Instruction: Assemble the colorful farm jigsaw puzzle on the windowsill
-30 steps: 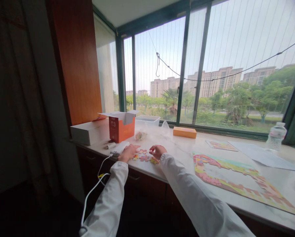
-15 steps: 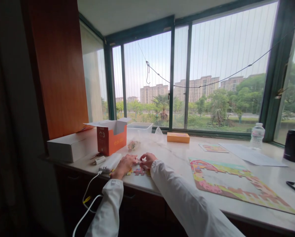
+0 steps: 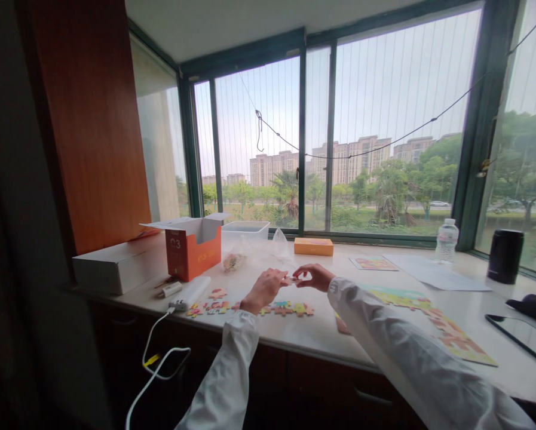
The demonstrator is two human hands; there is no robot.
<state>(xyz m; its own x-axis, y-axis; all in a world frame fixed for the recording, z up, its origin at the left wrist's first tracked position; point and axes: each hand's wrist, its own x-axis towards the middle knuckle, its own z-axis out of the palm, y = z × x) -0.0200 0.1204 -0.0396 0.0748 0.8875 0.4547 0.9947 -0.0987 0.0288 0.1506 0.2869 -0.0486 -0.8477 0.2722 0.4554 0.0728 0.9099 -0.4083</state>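
Observation:
Above the white tabletop, my left hand (image 3: 266, 289) and my right hand (image 3: 314, 277) meet fingertip to fingertip. Between them is a small jigsaw puzzle piece (image 3: 291, 279), partly covered by the fingers; both hands pinch at it. In front of my left wrist lies a row of loose jigsaw pieces (image 3: 282, 307), pink, yellow and green, running along the table's near edge. A further pink piece (image 3: 217, 293) sits just behind the row's left end. My right sleeve hides much of the partly assembled jigsaw puzzle (image 3: 462, 341) on the right.
An orange-and-white box (image 3: 191, 254), a white box (image 3: 119, 263) and a white power strip (image 3: 191, 292) stand on the left. Behind my hands are a clear plastic bag (image 3: 235, 261) and a yellow box (image 3: 313, 246). A bottle (image 3: 447, 240) and black cup (image 3: 505, 255) stand far right.
Both hands have moved right and up from the loose pieces, uncovering the row on the table. A piece is now visible between the fingertips. The view has turned slightly right.

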